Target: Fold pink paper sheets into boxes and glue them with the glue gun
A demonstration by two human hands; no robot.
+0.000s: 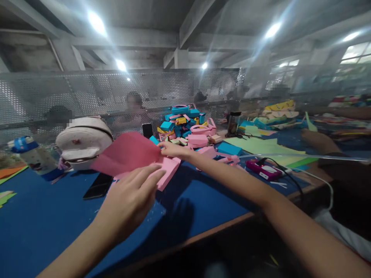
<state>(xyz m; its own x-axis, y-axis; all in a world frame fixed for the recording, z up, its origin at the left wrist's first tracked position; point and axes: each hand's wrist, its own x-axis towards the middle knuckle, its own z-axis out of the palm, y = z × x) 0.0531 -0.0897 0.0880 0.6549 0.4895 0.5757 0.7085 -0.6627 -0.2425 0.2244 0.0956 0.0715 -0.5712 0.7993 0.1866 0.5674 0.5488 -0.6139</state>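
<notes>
My right hand [173, 150] reaches forward over the table and pinches the right edge of a dark pink sheet of paper [130, 152]. The sheet is raised and slightly blurred. My left hand [131, 195] is nearer to me, its fingers stretched out and loosely together, with nothing visible in them. Its fingertips overlap a light pink folded paper box [169, 173] in view; whether they touch it I cannot tell. Behind my right hand rises a heap of small blue, pink and yellow paper boxes [182, 119].
At the left stand a white backpack [84, 139] and a blue-topped bottle [37, 158], with a black phone [98, 186] lying nearby. Right of my forearm are a purple power bank [263, 170] with cables and green paper sheets [269, 148]. Another person's arm [321, 143] is at the far right.
</notes>
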